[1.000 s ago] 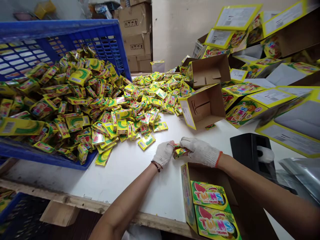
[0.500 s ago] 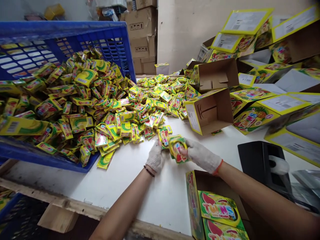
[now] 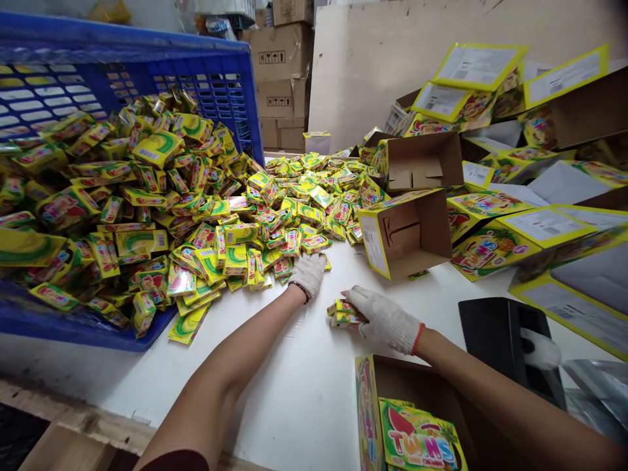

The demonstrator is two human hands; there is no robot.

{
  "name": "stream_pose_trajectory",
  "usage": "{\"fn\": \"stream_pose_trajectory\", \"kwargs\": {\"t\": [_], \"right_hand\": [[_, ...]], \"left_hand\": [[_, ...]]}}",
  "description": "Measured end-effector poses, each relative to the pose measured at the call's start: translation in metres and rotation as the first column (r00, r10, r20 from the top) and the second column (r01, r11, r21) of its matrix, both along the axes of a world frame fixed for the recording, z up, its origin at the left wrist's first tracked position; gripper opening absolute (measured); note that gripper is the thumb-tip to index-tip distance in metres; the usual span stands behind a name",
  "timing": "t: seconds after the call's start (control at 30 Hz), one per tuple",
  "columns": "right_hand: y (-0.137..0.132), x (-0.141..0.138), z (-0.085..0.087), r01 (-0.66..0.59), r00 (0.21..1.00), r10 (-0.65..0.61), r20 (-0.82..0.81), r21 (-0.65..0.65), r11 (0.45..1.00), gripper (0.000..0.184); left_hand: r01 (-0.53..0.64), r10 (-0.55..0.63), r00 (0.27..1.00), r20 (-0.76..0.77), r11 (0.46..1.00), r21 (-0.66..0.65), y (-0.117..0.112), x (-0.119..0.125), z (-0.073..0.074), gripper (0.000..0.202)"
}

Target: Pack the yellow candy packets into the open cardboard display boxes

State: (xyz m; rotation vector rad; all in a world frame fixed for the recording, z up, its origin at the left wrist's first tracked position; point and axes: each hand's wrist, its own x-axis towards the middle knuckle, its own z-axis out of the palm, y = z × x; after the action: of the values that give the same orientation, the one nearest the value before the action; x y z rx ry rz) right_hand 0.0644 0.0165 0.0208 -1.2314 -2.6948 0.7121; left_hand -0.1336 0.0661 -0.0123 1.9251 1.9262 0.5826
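My left hand [image 3: 309, 273], in a pale knitted glove, reaches onto the near edge of a heap of small yellow-green candy boxes [image 3: 275, 216]. Its fingers are stretched out over the packs, their tips partly lost among them. Closer to me, my right hand [image 3: 385, 317], gloved too, is closed around a short stack of candy boxes [image 3: 343, 313], edges facing me, low over the white tabletop [image 3: 289, 366]. Below the right forearm stands an open carton [image 3: 366, 412] with larger printed TWINS boxes [image 3: 417, 438] inside.
A tilted blue crate [image 3: 255, 111] spills candy boxes from the left. Open display cartons [image 3: 407, 229] are piled along the right. A black tape dispenser-like object [image 3: 495, 333] sits at right. Brown cardboard boxes [image 3: 279, 72] are stacked behind.
My left hand has moved away from the right hand and up to the heap. The right hand's stack has come lower and turned from its printed faces to its edges.
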Motion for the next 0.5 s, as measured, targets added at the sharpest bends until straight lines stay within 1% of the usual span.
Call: {"fn": "stream_pose_trajectory", "kwargs": {"t": [0.03, 0.1, 0.23, 0.3, 0.33, 0.37, 0.43, 0.47, 0.5], "right_hand": [[0.001, -0.004, 0.0, -0.069, 0.995, 0.066, 0.075, 0.042, 0.997, 0.041], [0.005, -0.01, 0.0, -0.132, 0.981, 0.116, 0.153, 0.101, 0.986, 0.04], [0.018, -0.014, -0.005, -0.104, 0.99, 0.075, 0.123, 0.248, 0.963, 0.049], [0.023, -0.014, -0.008, -0.127, 0.988, 0.102, 0.112, 0.239, 0.963, 0.052], [0.024, -0.015, -0.009, -0.138, 0.987, 0.116, 0.113, 0.218, 0.966, 0.05], [0.023, -0.015, -0.01, -0.145, 0.985, 0.123, 0.121, 0.197, 0.97, 0.045], [0.02, -0.015, -0.01, -0.146, 0.983, 0.122, 0.139, 0.174, 0.974, 0.036], [0.018, -0.015, -0.01, -0.145, 0.983, 0.121, 0.141, 0.173, 0.974, 0.037], [0.015, -0.014, -0.009, -0.147, 0.983, 0.124, 0.135, 0.176, 0.973, 0.043]], "left_hand": [[0.028, -0.028, 1.0, 0.003, 1.0, -0.012, 0.003, -0.002, 0.001, 0.023], [0.091, -0.09, 0.996, 0.03, 0.995, -0.039, 0.006, -0.005, 0.004, 0.017], [0.22, -0.201, 0.968, 0.153, 0.968, -0.119, 0.002, -0.008, 0.008, 0.011], [0.244, -0.207, 0.951, 0.231, 0.959, -0.145, -0.003, -0.007, 0.009, 0.007], [0.225, -0.182, 0.948, 0.263, 0.963, -0.145, -0.005, -0.005, 0.008, 0.011], [0.181, -0.136, 0.948, 0.289, 0.974, -0.138, -0.006, -0.004, 0.008, 0.017], [0.038, 0.001, 0.942, 0.335, 0.993, -0.109, -0.003, 0.0, 0.009, 0.026], [-0.04, 0.073, 0.931, 0.359, 0.994, -0.099, 0.001, 0.003, 0.011, 0.031], [-0.107, 0.136, 0.913, 0.384, 0.99, -0.096, 0.007, 0.007, 0.012, 0.038]]}}
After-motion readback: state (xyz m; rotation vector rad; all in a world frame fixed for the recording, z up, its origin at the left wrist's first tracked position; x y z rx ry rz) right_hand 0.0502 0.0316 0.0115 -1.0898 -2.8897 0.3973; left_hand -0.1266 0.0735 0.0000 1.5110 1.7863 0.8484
